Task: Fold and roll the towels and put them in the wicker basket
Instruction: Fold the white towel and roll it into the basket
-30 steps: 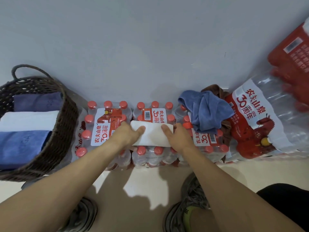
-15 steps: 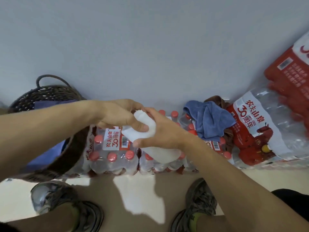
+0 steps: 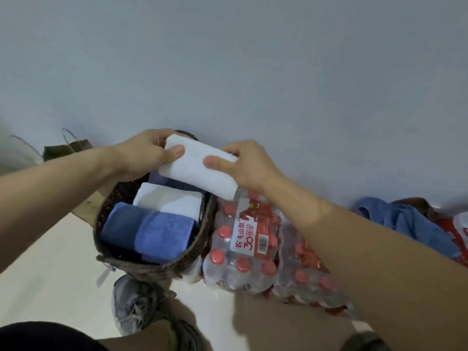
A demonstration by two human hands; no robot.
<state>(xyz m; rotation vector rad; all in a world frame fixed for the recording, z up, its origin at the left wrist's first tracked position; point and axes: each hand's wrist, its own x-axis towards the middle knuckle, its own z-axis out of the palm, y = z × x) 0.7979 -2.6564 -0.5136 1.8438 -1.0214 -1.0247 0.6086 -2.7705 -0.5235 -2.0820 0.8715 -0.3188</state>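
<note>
Both hands have the rolled white towel (image 3: 197, 171) between them, the left hand (image 3: 147, 155) wrapped round its far end and the right hand (image 3: 243, 165) pinching the near end, thumbs pressed on top, which looks meant to keep the roll from springing open. It hangs in the air, tilted, over the back rim of the wicker basket (image 3: 154, 269), its lower end reaching past the basket's right edge above the shrink-wrapped pack of water bottles (image 3: 243, 247) that stands just beside it. Inside the basket, rolls already lie side by side: a blue towel (image 3: 152, 236) at the front, a white one (image 3: 169, 202) behind it, and a darker one (image 3: 177, 184) further back, mostly hidden under the held roll. I'd judge the free room is at the back, so the roll is being brought level with its neighbours to drop in there. Away to the right, on the bottle packs, a crumpled blue towel (image 3: 407, 221) and a brown one (image 3: 415, 202) wait unfolded.
</note>
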